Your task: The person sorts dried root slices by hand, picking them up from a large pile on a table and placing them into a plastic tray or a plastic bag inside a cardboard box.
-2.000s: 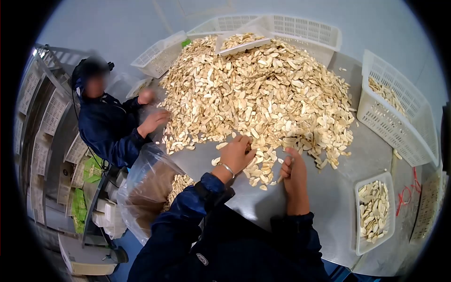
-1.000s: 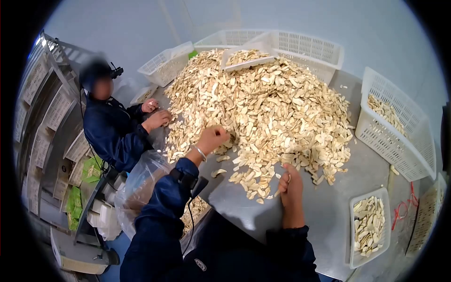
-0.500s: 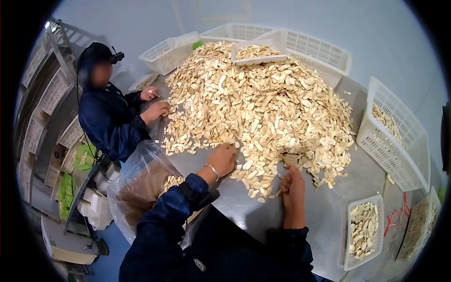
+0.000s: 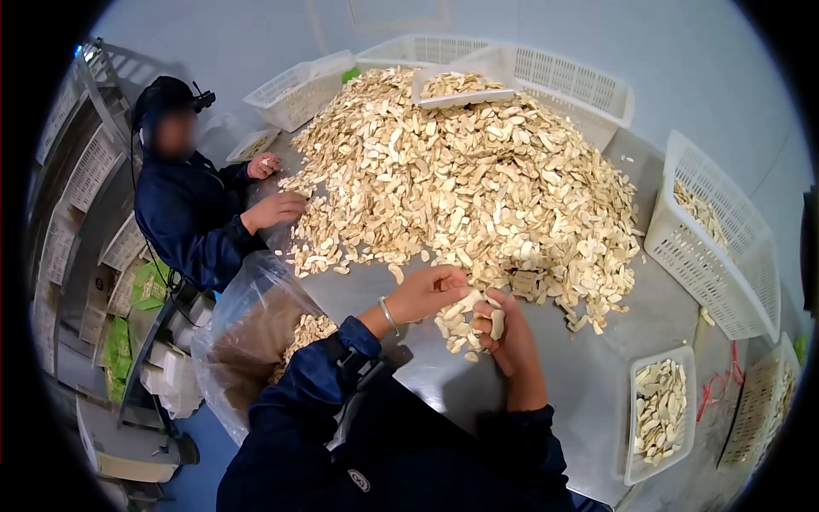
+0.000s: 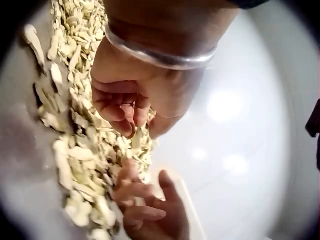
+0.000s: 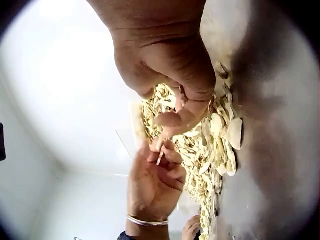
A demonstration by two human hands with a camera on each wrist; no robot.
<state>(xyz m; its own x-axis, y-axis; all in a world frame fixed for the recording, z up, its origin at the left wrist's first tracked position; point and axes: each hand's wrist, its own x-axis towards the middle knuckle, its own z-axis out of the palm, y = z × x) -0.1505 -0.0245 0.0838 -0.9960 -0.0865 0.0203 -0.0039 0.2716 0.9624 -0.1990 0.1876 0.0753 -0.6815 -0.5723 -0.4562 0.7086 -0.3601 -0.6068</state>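
Note:
A big heap of pale, oblong dried slices [image 4: 461, 179] covers much of the metal table. My left hand [image 4: 429, 292], with a silver bangle on its wrist, is at the heap's near edge, its fingertips close to my right hand. In the right wrist view its thumb and fingers pinch a thin slice [image 6: 160, 157]. My right hand [image 4: 514, 334] is palm inward beside a small spill of slices [image 4: 456, 328], fingers curled around a pale slice [image 4: 497, 322]. From the left wrist, the right hand's [image 5: 152, 207] curled fingers show below the left hand.
A shallow white tray [image 4: 689, 363] of slices stands at right, near a tall white basket [image 4: 712, 264] and red string [image 4: 723, 384]. Another tray [image 4: 465, 101] sits atop the heap. At left are a clear plastic bag [image 4: 235, 341] and another person [image 4: 192, 205] handling slices.
My left hand reached up-left into the heap, came back to its near edge, then moved right to meet my right hand. The right hand shifted slightly left, and a slice now shows in it.

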